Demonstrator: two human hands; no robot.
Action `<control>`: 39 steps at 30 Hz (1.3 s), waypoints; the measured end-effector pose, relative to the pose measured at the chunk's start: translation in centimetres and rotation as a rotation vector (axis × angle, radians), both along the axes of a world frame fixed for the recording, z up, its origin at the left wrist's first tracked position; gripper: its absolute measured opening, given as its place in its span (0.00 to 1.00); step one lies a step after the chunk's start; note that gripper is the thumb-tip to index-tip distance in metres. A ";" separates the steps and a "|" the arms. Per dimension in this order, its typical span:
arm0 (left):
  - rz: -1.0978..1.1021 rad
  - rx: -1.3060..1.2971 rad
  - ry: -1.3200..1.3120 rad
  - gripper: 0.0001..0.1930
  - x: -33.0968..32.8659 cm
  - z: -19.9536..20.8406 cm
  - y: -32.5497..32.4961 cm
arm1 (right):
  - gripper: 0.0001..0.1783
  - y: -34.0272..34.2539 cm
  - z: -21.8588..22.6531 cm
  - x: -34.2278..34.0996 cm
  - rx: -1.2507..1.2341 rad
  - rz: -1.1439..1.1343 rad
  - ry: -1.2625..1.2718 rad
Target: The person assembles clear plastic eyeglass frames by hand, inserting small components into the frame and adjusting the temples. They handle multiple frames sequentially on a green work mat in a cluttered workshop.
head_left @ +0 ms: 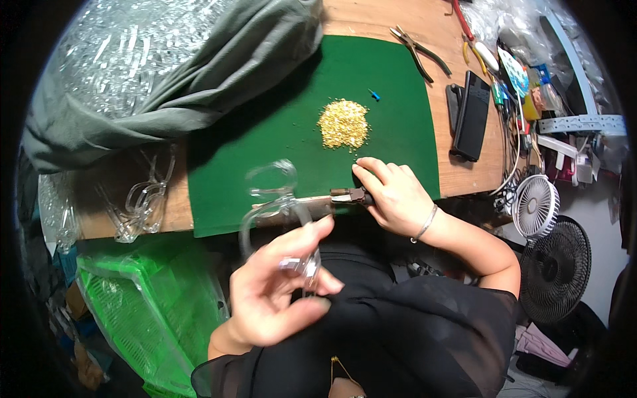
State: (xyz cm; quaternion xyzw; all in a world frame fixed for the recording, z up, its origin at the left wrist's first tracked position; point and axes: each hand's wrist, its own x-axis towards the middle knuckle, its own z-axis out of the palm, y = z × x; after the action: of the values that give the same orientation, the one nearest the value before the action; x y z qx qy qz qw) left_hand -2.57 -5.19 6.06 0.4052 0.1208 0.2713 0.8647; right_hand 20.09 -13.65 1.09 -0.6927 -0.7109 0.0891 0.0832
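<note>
My left hand (275,292) is raised in front of my body, its fingers closed on a clear plastic eyeglass frame (249,232), which is smeared by motion. My right hand (398,196) rests at the near edge of a green mat (265,132). It grips dark-handled pliers (352,196) whose metal jaws point left, beside a wooden block (292,211) jutting from the table edge. The thumb and index finger of that hand reach onto the mat, just below a pile of tiny gold-coloured metal pieces (343,124). Whether they pinch a piece is too small to tell.
More clear frames (142,205) lie at the table's left, near a big heap (133,53) partly under grey cloth (219,86). Other pliers (419,53), a black phone (472,116) and a small blue bit (374,95) lie farther off. A green crate (146,305) stands lower left, fans (556,265) at right.
</note>
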 end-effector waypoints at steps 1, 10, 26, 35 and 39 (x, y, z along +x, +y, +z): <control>0.042 0.089 -0.088 0.29 0.0 -0.4 0.2 | 0.29 -0.3 0.5 0.3 0.011 -0.033 0.032; 0.407 0.112 0.246 0.24 1.9 -0.1 -0.1 | 0.10 2.4 -2.3 2.5 -0.010 -0.311 0.290; 0.307 0.296 0.203 0.54 3.1 -2.0 0.4 | 0.09 2.4 -2.5 1.6 0.075 -0.337 0.352; 0.238 0.473 0.109 0.45 3.5 -2.7 -0.3 | 0.13 1.4 4.8 -3.2 0.236 0.044 1.009; 0.292 0.454 0.087 0.44 3.5 -2.4 -1.0 | 0.09 1.4 3.4 -3.6 0.391 0.161 0.987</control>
State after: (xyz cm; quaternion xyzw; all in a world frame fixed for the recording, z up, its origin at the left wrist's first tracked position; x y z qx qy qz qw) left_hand 0.95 -6.14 3.70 0.5780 0.1509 0.3956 0.6976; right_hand 16.50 -12.20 4.53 -0.4833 -0.6415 0.2761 0.5280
